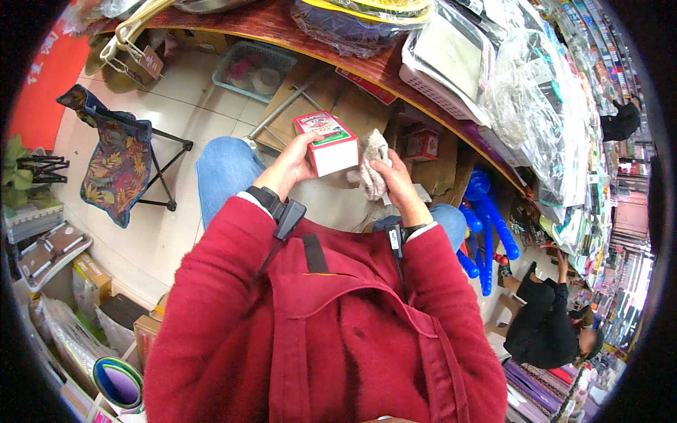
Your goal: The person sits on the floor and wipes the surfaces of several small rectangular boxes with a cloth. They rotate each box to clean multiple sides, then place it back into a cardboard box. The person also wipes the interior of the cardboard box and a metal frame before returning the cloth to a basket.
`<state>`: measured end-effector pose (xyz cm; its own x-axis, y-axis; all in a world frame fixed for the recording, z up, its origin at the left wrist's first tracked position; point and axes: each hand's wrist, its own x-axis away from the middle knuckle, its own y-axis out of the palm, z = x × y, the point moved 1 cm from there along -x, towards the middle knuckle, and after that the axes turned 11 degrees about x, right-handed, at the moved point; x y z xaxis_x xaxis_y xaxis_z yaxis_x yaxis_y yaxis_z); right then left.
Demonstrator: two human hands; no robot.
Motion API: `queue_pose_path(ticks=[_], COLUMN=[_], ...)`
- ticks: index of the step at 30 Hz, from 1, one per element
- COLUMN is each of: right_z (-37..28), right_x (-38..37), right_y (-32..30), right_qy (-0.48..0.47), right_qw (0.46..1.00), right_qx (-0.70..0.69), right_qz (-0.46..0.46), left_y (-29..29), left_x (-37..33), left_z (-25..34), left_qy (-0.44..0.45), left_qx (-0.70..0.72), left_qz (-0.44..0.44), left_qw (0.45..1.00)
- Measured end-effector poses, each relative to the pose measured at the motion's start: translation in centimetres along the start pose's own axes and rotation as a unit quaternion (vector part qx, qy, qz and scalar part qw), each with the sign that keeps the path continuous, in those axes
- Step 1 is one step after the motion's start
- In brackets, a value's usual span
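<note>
1. Evidently, wiping looks like the step in hand: the left hand (295,161) grips the box (328,144) by its left side, and a firm but light hold should avoid denting it.
2. The right hand (400,185) clutches a bunched greyish cloth (374,166) just beside the box; whether they touch, I cannot tell. Flattening the cloth would probably cover each face more evenly.
3. The box is held up in front of the body, between the knees (227,173).
4. It looks square-edged, red with green and white printing, its near side mostly white.
</note>
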<state>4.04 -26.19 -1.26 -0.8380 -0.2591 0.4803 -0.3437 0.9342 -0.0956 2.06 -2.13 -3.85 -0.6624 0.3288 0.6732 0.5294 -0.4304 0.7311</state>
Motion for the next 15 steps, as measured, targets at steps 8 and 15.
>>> queue_pose_path(ticks=[8, 15], right_z=[1.7, 0.8], right_x=[-1.5, -0.3], right_y=[1.5, 1.3], right_qy=[0.034, -0.057], right_qw=[0.992, 0.996], right_qx=[-0.068, -0.049], right_qz=[-0.105, -0.041], left_y=[-1.8, 0.5], left_x=[-3.0, -0.7], left_z=[-0.3, -0.8], left_qy=[0.077, 0.183], left_qx=[-0.040, -0.223], left_qz=[0.064, -0.021], left_qw=[0.994, 0.957])
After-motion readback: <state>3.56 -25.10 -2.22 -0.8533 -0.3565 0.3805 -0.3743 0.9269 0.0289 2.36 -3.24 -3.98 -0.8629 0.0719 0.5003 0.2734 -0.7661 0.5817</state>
